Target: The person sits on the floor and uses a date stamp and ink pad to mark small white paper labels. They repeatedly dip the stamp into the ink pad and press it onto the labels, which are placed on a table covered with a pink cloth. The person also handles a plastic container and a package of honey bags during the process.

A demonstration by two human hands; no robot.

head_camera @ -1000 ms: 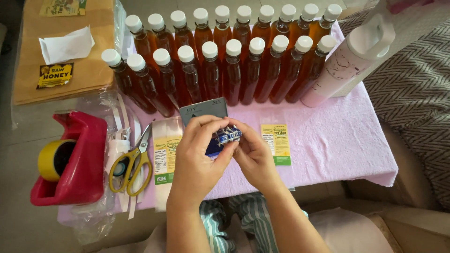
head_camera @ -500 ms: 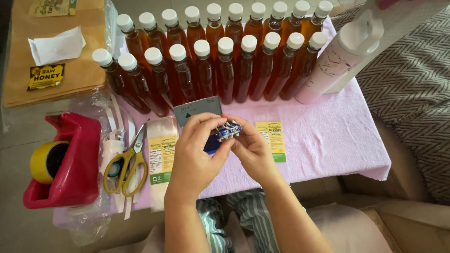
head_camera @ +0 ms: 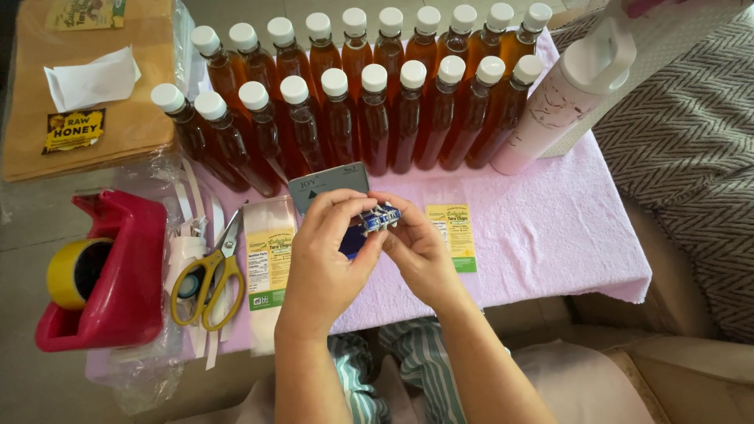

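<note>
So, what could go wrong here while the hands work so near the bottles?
Both hands, left hand and right hand, pinch a small blue-and-white strip above the pink cloth; it might slip and drop. The amber bottles stand packed close behind; a forward bump could perhaps topple several.

You are in a home packing corner: a small cloth-covered table (head_camera: pixel 550 235), rows of amber bottles (head_camera: pixel 369 118), a tape dispenser (head_camera: pixel 102 275), scissors (head_camera: pixel 208 271), a patterned cushion (head_camera: pixel 691 141).
</note>
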